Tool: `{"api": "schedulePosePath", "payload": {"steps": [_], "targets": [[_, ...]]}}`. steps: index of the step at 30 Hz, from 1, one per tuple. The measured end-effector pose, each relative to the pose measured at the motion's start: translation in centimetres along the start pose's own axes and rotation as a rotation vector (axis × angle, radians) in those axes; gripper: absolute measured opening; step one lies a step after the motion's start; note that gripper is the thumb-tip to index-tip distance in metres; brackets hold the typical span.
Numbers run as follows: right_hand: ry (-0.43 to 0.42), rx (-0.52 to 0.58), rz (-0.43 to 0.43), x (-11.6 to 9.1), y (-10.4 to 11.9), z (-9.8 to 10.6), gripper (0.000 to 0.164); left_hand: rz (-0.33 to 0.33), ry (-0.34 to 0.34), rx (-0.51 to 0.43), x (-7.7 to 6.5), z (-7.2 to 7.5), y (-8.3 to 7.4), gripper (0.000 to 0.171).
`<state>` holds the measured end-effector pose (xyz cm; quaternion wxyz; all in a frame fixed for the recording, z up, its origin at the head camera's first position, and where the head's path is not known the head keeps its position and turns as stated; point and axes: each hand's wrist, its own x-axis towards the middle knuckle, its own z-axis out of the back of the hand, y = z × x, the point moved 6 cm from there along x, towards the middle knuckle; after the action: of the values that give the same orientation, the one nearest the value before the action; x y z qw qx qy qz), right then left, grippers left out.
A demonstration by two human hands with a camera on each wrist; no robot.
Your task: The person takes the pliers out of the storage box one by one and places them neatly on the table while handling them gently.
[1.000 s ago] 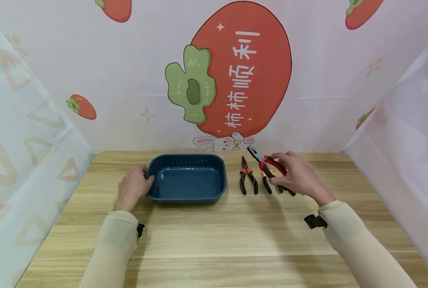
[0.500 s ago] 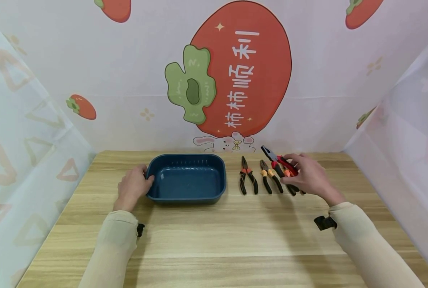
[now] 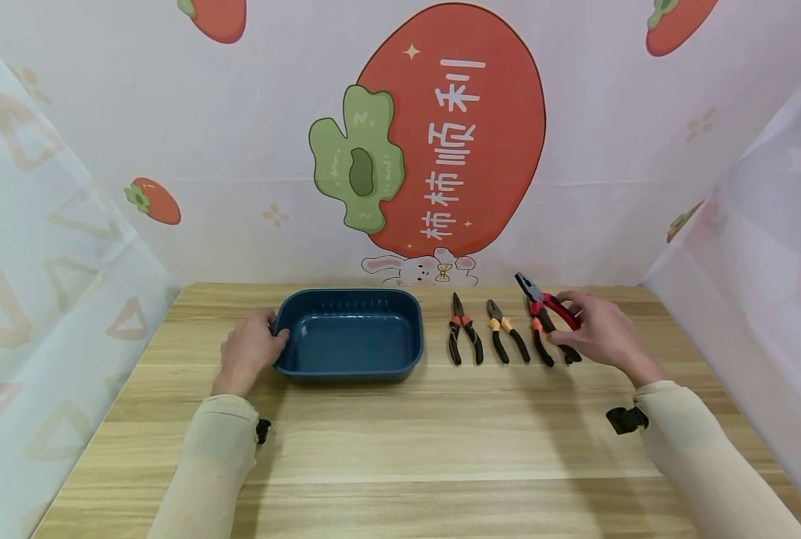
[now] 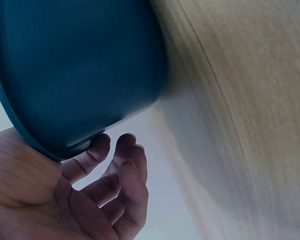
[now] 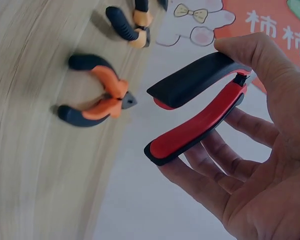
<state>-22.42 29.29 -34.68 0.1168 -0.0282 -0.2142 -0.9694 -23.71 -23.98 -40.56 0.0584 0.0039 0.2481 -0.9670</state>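
Observation:
My left hand (image 3: 251, 348) grips the left rim of a dark blue plastic basin (image 3: 353, 344); in the left wrist view its thumb side meets the rim and its fingers lie outside the wall. Above the right part of the table, my right hand (image 3: 599, 329) holds red-and-black combination pliers (image 3: 547, 305) by their handles, jaws pointing up and left. Its thumb is on one handle and the fingers are on the other in the right wrist view. Orange-and-black pliers (image 5: 104, 95) lie on the table below, partly hidden by the held pair in the head view.
Between basin and right hand lie long-nose pliers (image 3: 461, 326) with black-and-orange handles and pliers with yellow-and-black handles (image 3: 506, 329). The wooden table (image 3: 400, 449) meets a printed cloth wall (image 3: 239, 239) at the back; cloth also hangs at both sides.
My right hand has carried the combination pliers to the right, uncovering the yellow-handled pliers and part of the orange ones. The left hand and basin have stayed put.

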Motion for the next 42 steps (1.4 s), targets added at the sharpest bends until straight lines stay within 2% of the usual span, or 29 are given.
{"api": "schedulePosePath", "payload": {"steps": [10,24,42], "targets": [[0.008,-0.010,-0.059,-0.2,-2.5,0.3,0.064,-0.001,0.002,-0.002,0.0,0.0,0.0,0.019],[0.070,0.020,-0.191,-0.3,-6.1,0.0,0.068,-0.003,0.002,-0.003,0.0,-0.1,0.0,0.019],[0.116,-0.034,-0.290,-0.1,-8.8,-1.1,0.068,0.008,0.008,0.003,0.1,-0.1,0.0,0.019]]}}
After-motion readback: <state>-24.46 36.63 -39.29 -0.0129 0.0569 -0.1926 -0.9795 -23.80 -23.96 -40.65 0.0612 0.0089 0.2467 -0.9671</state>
